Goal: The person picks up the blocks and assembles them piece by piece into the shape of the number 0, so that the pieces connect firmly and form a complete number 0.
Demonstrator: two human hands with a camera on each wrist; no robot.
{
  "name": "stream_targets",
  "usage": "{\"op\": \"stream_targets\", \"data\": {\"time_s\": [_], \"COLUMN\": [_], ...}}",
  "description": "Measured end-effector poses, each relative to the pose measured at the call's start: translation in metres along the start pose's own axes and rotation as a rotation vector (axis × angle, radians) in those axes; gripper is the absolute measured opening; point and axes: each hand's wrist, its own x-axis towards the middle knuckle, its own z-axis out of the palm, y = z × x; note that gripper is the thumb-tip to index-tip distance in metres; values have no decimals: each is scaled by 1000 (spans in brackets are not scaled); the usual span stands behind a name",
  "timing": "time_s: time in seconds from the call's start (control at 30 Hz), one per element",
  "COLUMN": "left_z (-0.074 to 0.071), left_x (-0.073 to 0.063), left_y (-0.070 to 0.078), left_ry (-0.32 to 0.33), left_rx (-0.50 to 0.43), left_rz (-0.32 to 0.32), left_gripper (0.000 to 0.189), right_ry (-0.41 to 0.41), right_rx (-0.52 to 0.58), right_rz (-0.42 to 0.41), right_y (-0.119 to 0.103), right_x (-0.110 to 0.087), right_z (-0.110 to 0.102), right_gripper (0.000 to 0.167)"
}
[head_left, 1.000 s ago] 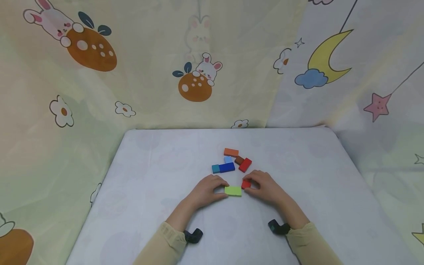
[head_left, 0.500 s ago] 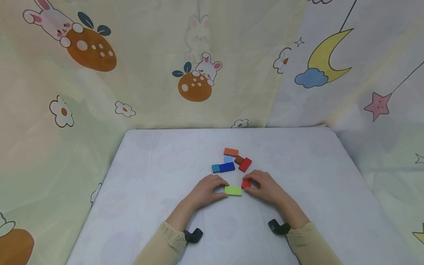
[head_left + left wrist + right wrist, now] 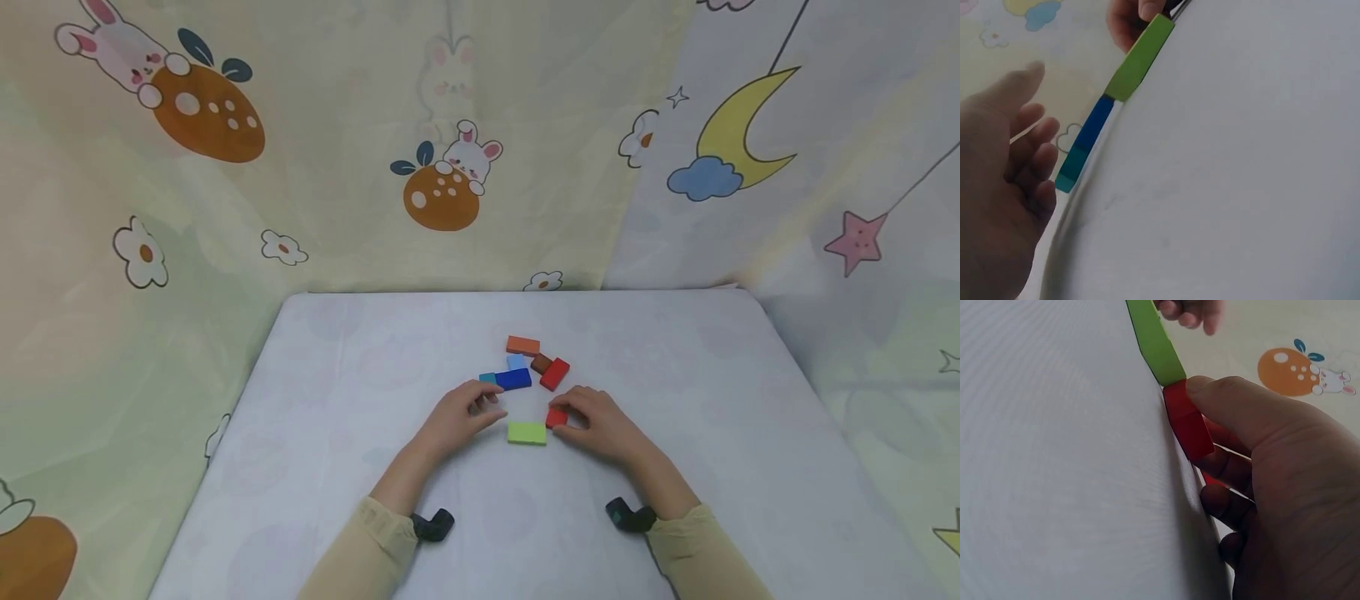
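Note:
My right hand (image 3: 597, 419) pinches a small red block (image 3: 1188, 422) between thumb and fingers, low on the white table. Touching or nearly touching its left end is a lime green block (image 3: 527, 433) that lies flat. My left hand (image 3: 459, 417) holds nothing; its fingers are loosely bent and its thumb stands apart. In the head view the left fingertips overlap the teal block (image 3: 487, 378), which sits end to end with a dark blue block (image 3: 513, 379). The left wrist view shows that hand beside the teal block (image 3: 1067, 170), with a gap to the thumb.
Behind the hands lie a light blue block (image 3: 516, 362), an orange block (image 3: 522, 345), a brown block (image 3: 542, 363) and a second red block (image 3: 555, 374), close together. The white table (image 3: 360, 350) ends at a patterned cloth (image 3: 337, 167) at the back and sides.
My left hand has let go of the lime green block and moved up and slightly left to the teal block. My right hand stays on the small red block.

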Motion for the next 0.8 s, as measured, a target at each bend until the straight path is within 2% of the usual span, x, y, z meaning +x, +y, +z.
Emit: {"op": "stream_targets", "data": {"time_s": [0.13, 0.23, 0.47, 0.6, 0.8], "left_z": [-12, -19, -21, -18, -16], "left_x": [9, 18, 31, 33, 32], "left_y": [-5, -11, -23, -23, -23], "left_ry": [81, 103, 33, 12, 15], "left_rx": [23, 87, 235, 299, 323], "left_rz": [-51, -72, -114, -103, -107], "left_gripper": [43, 46, 53, 49, 42], "right_ry": [2, 3, 16, 25, 22], "right_rx": [12, 14, 36, 46, 47], "right_rz": [-1, -1, -5, -9, -10], "right_y": [1, 1, 1, 2, 3], "right_x": [-1, -1, -1, -1, -2], "right_z": [-1, -1, 0, 0, 0], "right_gripper": [37, 38, 39, 38, 38]}}
